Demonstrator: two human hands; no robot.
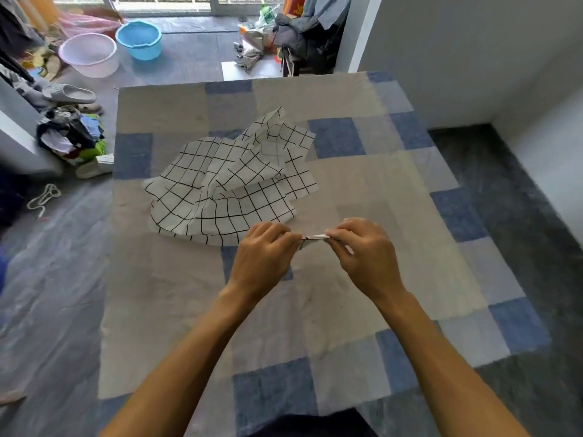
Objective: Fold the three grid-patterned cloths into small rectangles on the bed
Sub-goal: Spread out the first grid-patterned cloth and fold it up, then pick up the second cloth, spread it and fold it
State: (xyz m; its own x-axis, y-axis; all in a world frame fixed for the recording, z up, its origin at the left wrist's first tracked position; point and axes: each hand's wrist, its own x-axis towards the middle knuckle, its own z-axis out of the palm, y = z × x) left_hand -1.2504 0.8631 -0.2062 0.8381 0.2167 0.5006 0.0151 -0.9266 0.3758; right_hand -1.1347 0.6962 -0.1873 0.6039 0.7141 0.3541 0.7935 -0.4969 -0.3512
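Observation:
A crumpled heap of white cloths with a black grid point(232, 181) lies in the middle of the bed point(164, 272), which is covered in a blue, grey and beige patchwork sheet. How many cloths the heap holds I cannot tell. Just in front of the heap, my left hand point(263, 257) and my right hand point(367, 253) pinch the two ends of a small folded grid cloth point(315, 238), held edge-on above the sheet. Only its thin white edge shows between my fingers; the rest is hidden behind my hands.
Left of the bed, on the floor, lie a pile of clothes point(71, 134), a grey slipper point(69, 93) and a rope point(44, 198). A pink basin point(89, 55) and a blue basin point(139, 39) stand farther back. A white wall point(473, 58) rises at the right.

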